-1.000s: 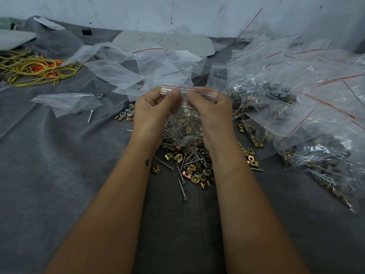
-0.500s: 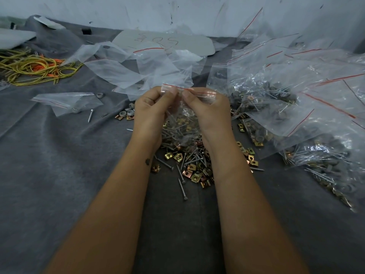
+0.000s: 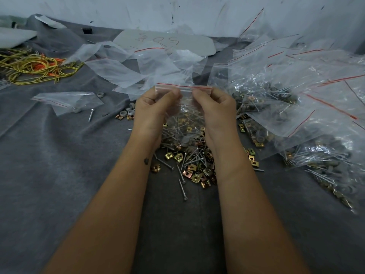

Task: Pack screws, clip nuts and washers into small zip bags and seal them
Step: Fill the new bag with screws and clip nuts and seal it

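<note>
A small clear zip bag (image 3: 184, 91) with a red strip along its top hangs upright between my hands, with screws and clip nuts inside. My left hand (image 3: 153, 111) pinches its top edge at the left. At the right of the strip, my right hand (image 3: 216, 109) pinches it too, thumbs near the middle. Below the bag lies a loose pile of screws and brass clip nuts (image 3: 194, 167) on the grey cloth (image 3: 59, 165). A few grey washers (image 3: 128, 111) lie left of my left hand.
Filled zip bags (image 3: 292, 107) are heaped at the right. Empty bags (image 3: 126, 70) lie behind my hands, and one more bag (image 3: 65, 99) at the left. A bundle of yellow and orange cords (image 3: 35, 66) is at far left. A white card (image 3: 166, 41) lies by the wall.
The bag's top strip is level and stretched again after tilting down to the right. My thumbs have moved slightly apart along the strip.
</note>
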A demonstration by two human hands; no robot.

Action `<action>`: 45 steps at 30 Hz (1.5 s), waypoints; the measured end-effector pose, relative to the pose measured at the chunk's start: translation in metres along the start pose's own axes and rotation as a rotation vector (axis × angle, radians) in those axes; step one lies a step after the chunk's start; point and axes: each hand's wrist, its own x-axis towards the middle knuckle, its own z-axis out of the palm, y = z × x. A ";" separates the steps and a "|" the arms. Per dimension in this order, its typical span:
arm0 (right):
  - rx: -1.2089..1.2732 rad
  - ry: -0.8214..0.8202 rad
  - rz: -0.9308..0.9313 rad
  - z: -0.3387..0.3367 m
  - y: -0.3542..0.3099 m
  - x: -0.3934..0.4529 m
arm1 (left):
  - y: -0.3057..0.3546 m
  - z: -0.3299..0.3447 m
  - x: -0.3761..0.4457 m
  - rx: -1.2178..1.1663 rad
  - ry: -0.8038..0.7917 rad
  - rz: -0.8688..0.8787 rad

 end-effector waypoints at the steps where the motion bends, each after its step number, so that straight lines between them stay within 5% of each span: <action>1: -0.016 -0.010 -0.018 0.000 0.000 0.000 | 0.000 0.000 0.000 -0.008 0.006 -0.004; 27: -0.036 -0.091 -0.114 -0.002 0.000 -0.003 | 0.001 0.003 -0.001 -0.040 -0.085 0.024; 34: -0.049 -0.053 -0.111 -0.009 0.001 -0.002 | -0.001 0.001 0.003 -0.060 0.021 0.037; 45: 0.004 -0.068 -0.126 -0.016 0.007 0.003 | -0.001 -0.003 0.009 -0.352 0.028 -0.015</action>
